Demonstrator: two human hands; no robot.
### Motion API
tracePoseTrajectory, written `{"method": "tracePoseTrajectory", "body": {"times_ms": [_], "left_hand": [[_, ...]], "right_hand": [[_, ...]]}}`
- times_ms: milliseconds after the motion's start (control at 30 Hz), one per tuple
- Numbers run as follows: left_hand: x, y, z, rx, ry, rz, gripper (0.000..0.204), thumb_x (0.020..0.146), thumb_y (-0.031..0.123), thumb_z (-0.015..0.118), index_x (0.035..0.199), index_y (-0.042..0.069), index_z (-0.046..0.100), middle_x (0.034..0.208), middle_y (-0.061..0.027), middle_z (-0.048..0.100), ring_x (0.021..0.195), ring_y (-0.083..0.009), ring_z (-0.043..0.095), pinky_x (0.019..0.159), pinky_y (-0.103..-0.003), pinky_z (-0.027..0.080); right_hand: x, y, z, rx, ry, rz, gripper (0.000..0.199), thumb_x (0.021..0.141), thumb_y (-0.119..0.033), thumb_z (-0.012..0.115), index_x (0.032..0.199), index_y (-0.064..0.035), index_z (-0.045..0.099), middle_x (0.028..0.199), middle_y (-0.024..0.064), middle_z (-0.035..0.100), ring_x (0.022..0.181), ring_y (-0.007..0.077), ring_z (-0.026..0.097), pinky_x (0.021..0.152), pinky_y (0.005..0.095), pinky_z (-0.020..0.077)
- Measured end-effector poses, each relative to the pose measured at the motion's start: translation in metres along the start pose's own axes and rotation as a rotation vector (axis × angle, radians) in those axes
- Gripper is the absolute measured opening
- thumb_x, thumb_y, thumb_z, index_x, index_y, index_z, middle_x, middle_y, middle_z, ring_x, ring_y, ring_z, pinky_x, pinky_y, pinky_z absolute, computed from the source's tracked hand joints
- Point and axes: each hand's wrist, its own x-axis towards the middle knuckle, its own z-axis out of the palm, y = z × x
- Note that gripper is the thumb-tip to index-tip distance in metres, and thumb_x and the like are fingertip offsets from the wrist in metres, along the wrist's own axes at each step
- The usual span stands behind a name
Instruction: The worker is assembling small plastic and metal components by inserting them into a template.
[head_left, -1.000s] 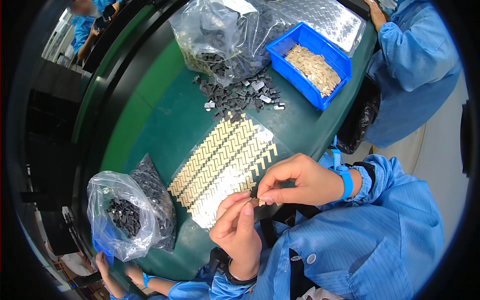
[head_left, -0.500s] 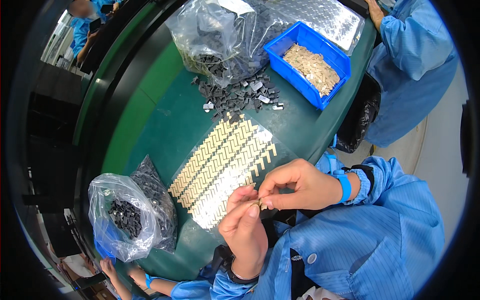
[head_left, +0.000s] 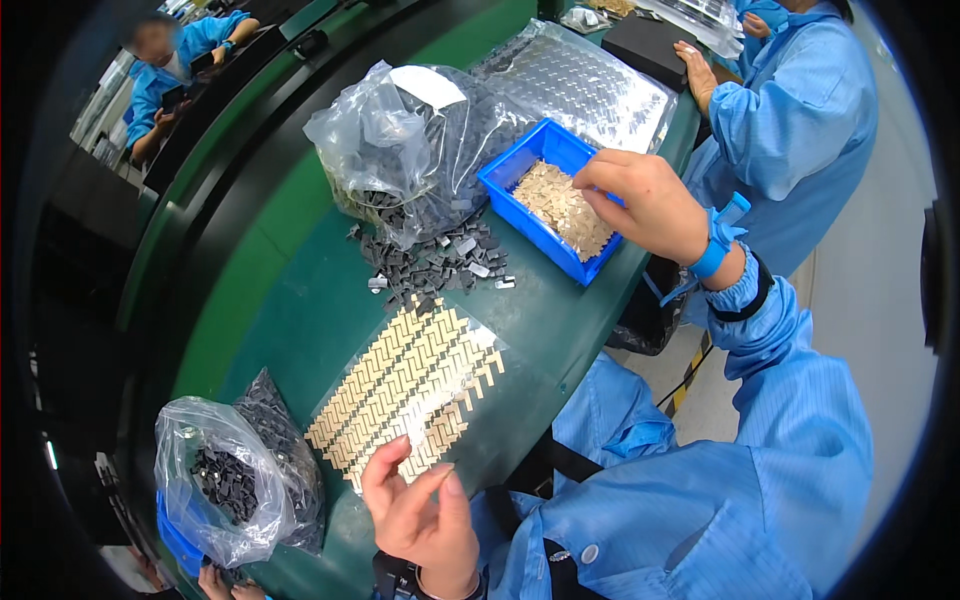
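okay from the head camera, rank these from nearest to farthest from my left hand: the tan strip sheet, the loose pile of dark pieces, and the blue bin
From the left hand, at the table's near edge:
1. Tan strip sheet, just beyond the fingertips.
2. Loose pile of dark pieces, farther up the green table, mid-way.
3. Blue bin, farthest, up and to the right, where the right hand reaches in.

Glossy blue plastic bin (head_left: 505,180); crinkled clear plastic bag (head_left: 395,140); matt green tabletop (head_left: 290,300).

The right hand (head_left: 650,205) reaches over the blue bin (head_left: 500,180) of tan pieces (head_left: 560,205), fingertips touching them. The left hand (head_left: 425,510) is half curled at the near edge of the herringbone sheet (head_left: 410,385) on the green counter (head_left: 290,300); loose dark parts (head_left: 430,265) lie between the hands.
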Motion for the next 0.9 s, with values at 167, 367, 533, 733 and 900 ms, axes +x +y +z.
{"method": "tracePoseTrajectory", "body": {"times_ms": [167, 367, 533, 733, 900], "left_hand": [[0.004, 0.001, -0.005, 0.604, -0.116, 0.558, 0.025, 0.067, 0.009, 0.067, 0.09, 0.016, 0.064, 0.109, -0.0083, 0.051, 0.096, -0.0242, 0.048, 0.087, -0.043, 0.037], [0.002, 0.009, 0.002, 0.703, -0.237, 0.797, 0.013, 0.076, 0.016, 0.064, 0.089, 0.019, 0.066, 0.105, 0.0009, 0.054, 0.101, -0.0164, 0.047, 0.093, -0.043, 0.033], [0.004, 0.006, 0.001, 0.717, -0.275, 0.881, 0.012, 0.075, 0.015, 0.063, 0.087, 0.017, 0.067, 0.105, 0.0025, 0.056, 0.103, -0.015, 0.046, 0.094, -0.044, 0.031], [0.007, 0.005, 0.003, 0.704, -0.312, 0.904, 0.013, 0.073, 0.014, 0.063, 0.086, 0.016, 0.067, 0.104, 0.003, 0.057, 0.101, -0.0149, 0.048, 0.093, -0.043, 0.031], [0.022, 0.006, 0.009, 0.698, -0.389, 0.869, 0.018, 0.069, 0.015, 0.067, 0.088, 0.015, 0.065, 0.106, -0.0036, 0.056, 0.096, -0.0199, 0.052, 0.091, -0.045, 0.033]], "right_hand": [[0.0, -0.018, -0.004, 0.138, 0.085, 0.049, 0.007, 0.077, -0.008, 0.059, 0.081, -0.0024, 0.059, 0.077, 0.0119, 0.059, 0.072, 0.0288, 0.058, 0.064, 0.0357, 0.046], [-0.012, -0.089, 0.017, 1.016, -0.322, -0.138, 0.012, 0.082, -0.015, 0.06, 0.081, -0.0032, 0.059, 0.081, 0.0081, 0.058, 0.08, 0.0235, 0.056, 0.068, 0.0322, 0.0437], [-0.015, -0.098, 0.027, 1.249, -0.643, -0.158, 0.018, 0.085, -0.021, 0.058, 0.082, -0.0036, 0.059, 0.082, 0.0068, 0.056, 0.08, 0.023, 0.054, 0.07, 0.0338, 0.0417], [-0.016, -0.099, 0.027, 1.23, -0.627, -0.203, 0.013, 0.081, -0.016, 0.06, 0.079, -0.004, 0.059, 0.081, 0.0076, 0.056, 0.081, 0.0241, 0.054, 0.071, 0.0345, 0.0411], [-0.019, -0.095, 0.027, 1.149, -0.557, -0.225, 0.012, 0.079, -0.015, 0.061, 0.076, -0.0035, 0.059, 0.079, 0.0078, 0.055, 0.081, 0.0242, 0.053, 0.071, 0.0345, 0.0409]]}}
